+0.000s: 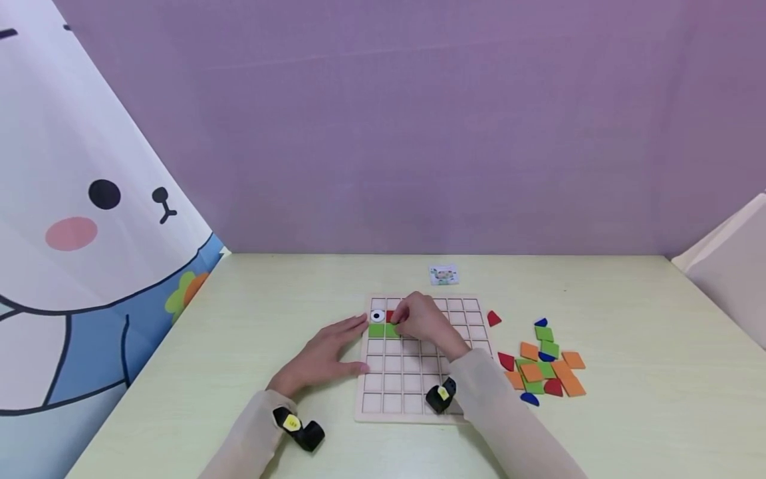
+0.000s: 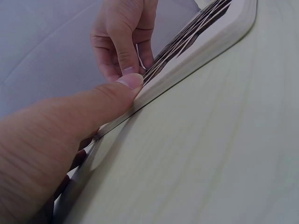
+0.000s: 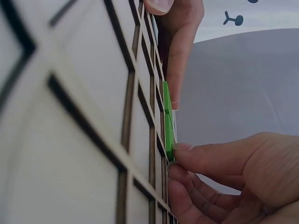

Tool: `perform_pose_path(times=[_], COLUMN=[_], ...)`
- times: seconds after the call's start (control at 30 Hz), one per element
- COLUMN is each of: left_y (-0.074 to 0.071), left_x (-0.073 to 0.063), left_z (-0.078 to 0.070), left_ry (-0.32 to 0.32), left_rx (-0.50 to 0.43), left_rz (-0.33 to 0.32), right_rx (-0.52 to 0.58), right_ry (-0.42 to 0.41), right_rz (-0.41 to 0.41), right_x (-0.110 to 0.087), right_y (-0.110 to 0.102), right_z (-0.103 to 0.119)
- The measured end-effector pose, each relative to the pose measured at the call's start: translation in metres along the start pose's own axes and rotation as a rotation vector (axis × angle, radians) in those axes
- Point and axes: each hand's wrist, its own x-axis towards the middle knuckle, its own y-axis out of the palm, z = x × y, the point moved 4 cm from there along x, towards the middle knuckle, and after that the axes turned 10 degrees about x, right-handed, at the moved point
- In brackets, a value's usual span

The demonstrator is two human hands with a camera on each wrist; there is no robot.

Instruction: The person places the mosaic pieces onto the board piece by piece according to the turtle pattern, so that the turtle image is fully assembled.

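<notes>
On the pale surface (image 1: pixel 652 332): wooden grid board (image 1: pixel 395 418) lying flat, roughly mid-view. Eye tile (image 1: pixel 376 317) sits in a cell near the board's far left corner. Red piece (image 1: pixel 389 317) just right of it, partly covered by fingers. Directly below the eye tile, left green tile (image 1: pixel 376 330); right green tile (image 1: pixel 391 330) next to it, also partly covered.

Left hand (image 1: pixel 323 352): spread wide, fingers straight, gripping nothing. Fingertips at the board's left edge, near the eye tile; thumb rests on the same edge, closer to the person.

Right hand (image 1: pixel 426 320): narrow, fingers curled, over the board at the red piece and right green tile. Right wrist view has the thumb tip against the end of a green piece, other fingertips close by. Can't tell whether it pinches or just presses; fingertips hide the contact.

Right of the board: red wedge (image 1: pixel 493 319) alone near the edge, then a loose pile of orange pieces (image 1: pixel 531 372), green pieces (image 1: pixel 544 334), blue pieces (image 1: pixel 530 399) and more red, some overlapping.

Beyond the board's far edge: small printed card (image 1: pixel 443 275). Purple backdrop (image 1: pixel 443 133) behind, cartoon print (image 1: pixel 120 133) at left. Black strap on each wrist, over light sleeves.
</notes>
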Motion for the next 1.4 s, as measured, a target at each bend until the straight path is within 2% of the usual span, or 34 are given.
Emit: perform_pose_path(times=[0.33, 0.5, 0.7, 1.0, 1.4], left_y=[0.001, 0.001, 0.001, 0.0, -0.001], left_x=[0.001, 0.001, 0.001, 0.001, 0.005], left_z=[0.002, 0.003, 0.005, 0.005, 0.005], left_ry=[-0.014, -0.026, -0.018, 0.002, -0.014], left_rx=[0.002, -0.002, 0.012, 0.018, 0.002], left_rz=[0.012, 0.013, 0.008, -0.002, 0.01], right_rx=[0.013, 0.007, -0.032, -0.061, -0.095], right_ry=[-0.028, 0.005, -0.019, -0.044, -0.003], right_rz=[0.026, 0.021, 0.004, -0.018, -0.092], right_x=[-0.009, -0.013, -0.022, -0.04, -0.067], right_y=[-0.009, -0.021, -0.04, -0.076, -0.115], right_z=[0.002, 0.0, -0.004, -0.026, -0.057])
